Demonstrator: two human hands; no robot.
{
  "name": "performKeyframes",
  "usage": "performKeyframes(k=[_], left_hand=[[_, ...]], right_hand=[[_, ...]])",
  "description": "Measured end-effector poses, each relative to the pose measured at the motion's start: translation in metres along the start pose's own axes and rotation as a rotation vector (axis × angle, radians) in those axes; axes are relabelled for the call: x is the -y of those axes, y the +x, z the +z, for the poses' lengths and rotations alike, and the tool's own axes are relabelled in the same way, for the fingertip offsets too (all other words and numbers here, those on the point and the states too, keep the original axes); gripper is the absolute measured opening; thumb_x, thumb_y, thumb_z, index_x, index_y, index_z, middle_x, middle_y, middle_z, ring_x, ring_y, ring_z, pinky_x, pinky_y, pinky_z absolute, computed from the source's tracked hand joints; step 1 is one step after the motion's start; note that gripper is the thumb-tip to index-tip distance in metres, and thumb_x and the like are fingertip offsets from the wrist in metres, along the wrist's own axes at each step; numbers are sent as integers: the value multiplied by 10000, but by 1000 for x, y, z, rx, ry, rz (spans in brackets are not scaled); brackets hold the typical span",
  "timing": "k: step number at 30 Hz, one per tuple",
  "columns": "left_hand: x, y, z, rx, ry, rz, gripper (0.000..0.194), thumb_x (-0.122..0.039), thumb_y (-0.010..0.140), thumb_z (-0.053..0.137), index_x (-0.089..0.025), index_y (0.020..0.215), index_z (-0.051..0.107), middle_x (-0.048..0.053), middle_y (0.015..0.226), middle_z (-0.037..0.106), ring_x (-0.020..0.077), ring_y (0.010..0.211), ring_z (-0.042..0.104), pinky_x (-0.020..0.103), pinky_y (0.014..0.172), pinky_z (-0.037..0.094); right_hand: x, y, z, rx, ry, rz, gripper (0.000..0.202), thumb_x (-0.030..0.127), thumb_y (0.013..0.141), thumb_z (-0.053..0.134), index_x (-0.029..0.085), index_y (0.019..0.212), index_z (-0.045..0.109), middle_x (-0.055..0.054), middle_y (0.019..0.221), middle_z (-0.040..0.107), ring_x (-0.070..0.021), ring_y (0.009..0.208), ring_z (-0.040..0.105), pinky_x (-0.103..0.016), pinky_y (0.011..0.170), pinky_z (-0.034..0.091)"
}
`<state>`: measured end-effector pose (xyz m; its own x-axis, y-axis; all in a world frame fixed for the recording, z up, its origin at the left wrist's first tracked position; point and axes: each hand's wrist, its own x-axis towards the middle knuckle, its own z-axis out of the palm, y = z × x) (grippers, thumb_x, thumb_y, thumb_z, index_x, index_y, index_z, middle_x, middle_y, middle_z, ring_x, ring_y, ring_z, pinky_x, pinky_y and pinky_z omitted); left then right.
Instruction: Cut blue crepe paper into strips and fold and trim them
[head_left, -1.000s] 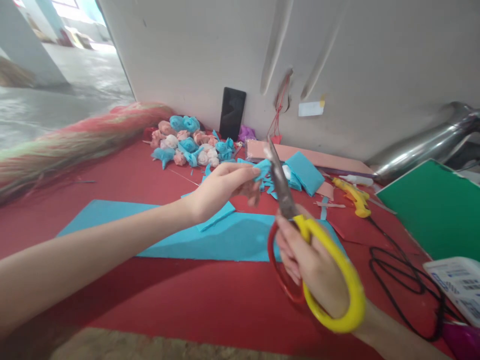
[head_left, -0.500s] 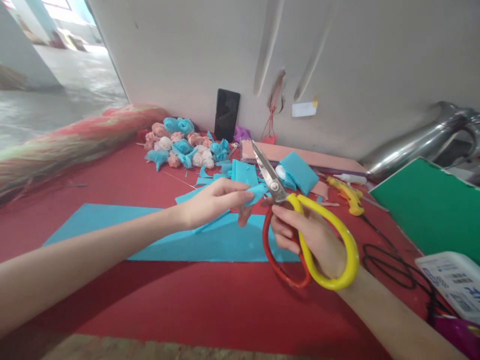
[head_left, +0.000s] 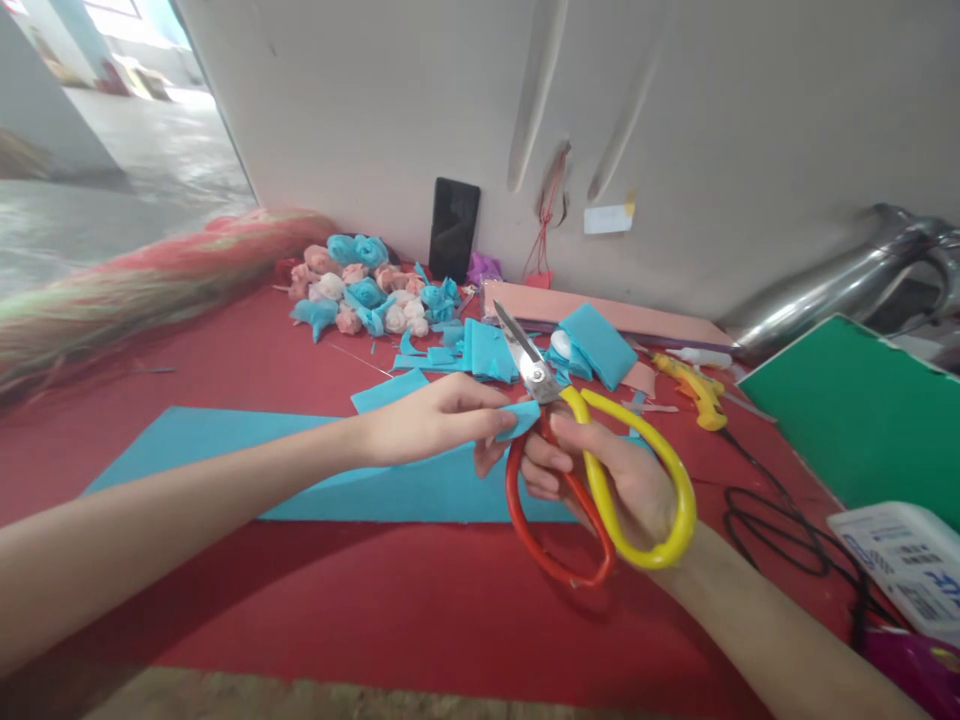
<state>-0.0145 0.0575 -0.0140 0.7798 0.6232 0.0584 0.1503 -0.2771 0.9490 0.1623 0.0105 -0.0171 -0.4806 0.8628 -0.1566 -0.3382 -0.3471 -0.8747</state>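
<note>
Between the thumb and fingers of my left hand [head_left: 450, 420] is a small folded piece of blue crepe paper [head_left: 520, 418]. My right hand [head_left: 607, 465] is wrapped round a pair of scissors [head_left: 538, 374] with one red and one yellow handle loop. The blades point up and away, close together. Fingertips of the right hand are near the right end of the blue piece; whether they touch it I cannot tell. Below both hands lies a long blue crepe paper sheet [head_left: 300, 490], with a smaller blue piece [head_left: 390, 388] behind my left wrist.
Paper roses [head_left: 364, 290] are heaped at the back left, near a leaning black phone [head_left: 454, 230]. Blue scraps [head_left: 491, 350] and a folded blue pack [head_left: 598, 345] lie behind the scissors. At right are a yellow glue gun [head_left: 694, 390], its black cord and a green board [head_left: 862, 420].
My right hand has moved left and slightly down with the scissors, closer to my left hand. The blue piece now lies lower, beneath the blades, near the scissors' pivot.
</note>
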Motion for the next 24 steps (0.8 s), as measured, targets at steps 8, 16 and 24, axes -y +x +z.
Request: performKeyframes(k=[8,16,24], left_hand=[[3,0,-7,-43,23,-19,351,-344,869,466,-147,607,592,-5,538,588,112,542,556,228,598,450],[2,-1,0,70,23,-72,362,-390,869,490,-145,610,554,-27,433,526,78,414,483,184,459,403],[-2,-3,5,37,124,-26,375,-364,863,488,-148,557,520,-11,458,524,80,437,496,176,446,382]], right_hand=[[-3,1,5,-7,88,53,354,312,697,690,216,691,349,53,625,407,-97,605,409,-241,576,367],[-15,4,1,-126,-6,-81,185,268,715,643,207,831,513,75,575,360,-79,535,352,-223,514,345],[-14,-1,3,-128,-287,-211,182,305,779,580,216,929,528,74,579,393,-78,487,381,-224,456,334]])
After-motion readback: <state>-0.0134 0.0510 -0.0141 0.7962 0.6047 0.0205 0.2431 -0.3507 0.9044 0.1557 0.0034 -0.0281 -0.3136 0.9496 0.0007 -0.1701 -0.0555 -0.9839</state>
